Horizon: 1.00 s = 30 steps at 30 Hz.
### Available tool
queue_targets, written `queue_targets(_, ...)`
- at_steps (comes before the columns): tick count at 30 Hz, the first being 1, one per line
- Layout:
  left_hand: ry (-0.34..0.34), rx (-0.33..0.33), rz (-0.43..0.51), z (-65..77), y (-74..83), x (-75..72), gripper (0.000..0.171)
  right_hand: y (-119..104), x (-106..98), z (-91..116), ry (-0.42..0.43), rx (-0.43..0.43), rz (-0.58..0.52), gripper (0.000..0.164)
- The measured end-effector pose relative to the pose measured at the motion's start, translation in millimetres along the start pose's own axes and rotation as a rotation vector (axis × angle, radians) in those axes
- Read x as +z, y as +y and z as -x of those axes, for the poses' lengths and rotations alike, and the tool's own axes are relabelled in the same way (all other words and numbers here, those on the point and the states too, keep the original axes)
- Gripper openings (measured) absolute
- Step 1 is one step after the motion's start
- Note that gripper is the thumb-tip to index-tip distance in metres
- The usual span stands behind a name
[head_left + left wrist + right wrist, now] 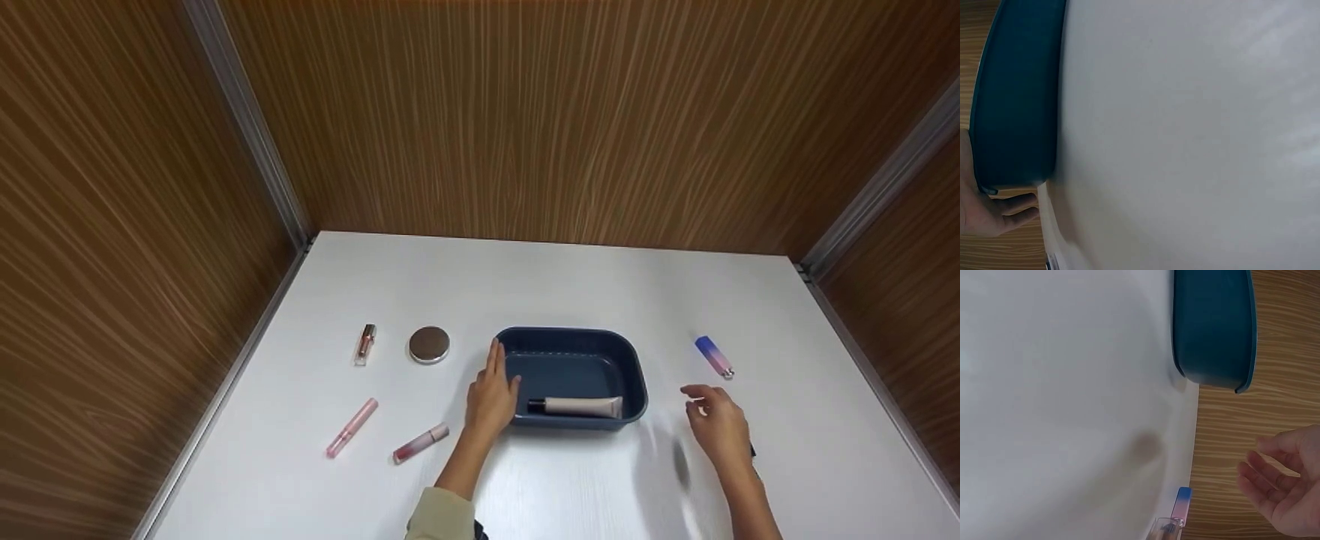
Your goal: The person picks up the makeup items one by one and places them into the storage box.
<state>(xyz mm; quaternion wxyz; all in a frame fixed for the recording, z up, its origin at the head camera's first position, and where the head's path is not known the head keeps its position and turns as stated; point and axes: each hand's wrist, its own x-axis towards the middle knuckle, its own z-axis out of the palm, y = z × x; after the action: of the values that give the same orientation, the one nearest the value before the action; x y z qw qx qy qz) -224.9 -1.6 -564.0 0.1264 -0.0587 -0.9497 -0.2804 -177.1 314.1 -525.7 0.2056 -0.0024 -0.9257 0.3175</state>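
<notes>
My left hand (491, 397) rests with straight fingers along the left rim of a dark blue rectangular bin (570, 427). Inside the bin, near its front wall, lies a beige squeeze tube (585, 406) with a black cap. To the right of the bin, my right hand (718, 427) hovers above the white table, fingers loosely bent and nothing between them. A lipstick-like tube (712, 355), fading from blue to pink, lies just beyond the right fingertips. In the right wrist view, a clear-walled item (1165, 530) sits beside that tube, partly cut off by the frame.
Left of the bin lie a round brown compact (429, 344), a small lip gloss (364, 345) with a brown cap, a slim pink tube (352, 428) and a red-and-pink lip gloss tube (421, 443). Wood-grain panels (525, 127) enclose the table's back and sides.
</notes>
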Motion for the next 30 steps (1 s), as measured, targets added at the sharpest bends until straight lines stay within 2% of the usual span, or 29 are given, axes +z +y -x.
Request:
queue_targets(10, -0.015, -0.016, 0.016, 0.3, 0.6, -0.4, 0.062, 14.0, -8.5, -1.1, 0.029, 0.052, 0.030, 0.017)
queue_targets(19, -0.005, -0.013, 0.010, 0.4, 0.7, -0.3, 0.062, 20.9, -16.5, 0.6, 0.008, 0.122, 0.027, 0.019)
queue_targets(30, 0.007, -0.011, -0.001, 0.6, 0.6, -0.5, 0.062, 26.5, -18.9, 3.7, 0.010, 0.157, 0.048, 0.020)
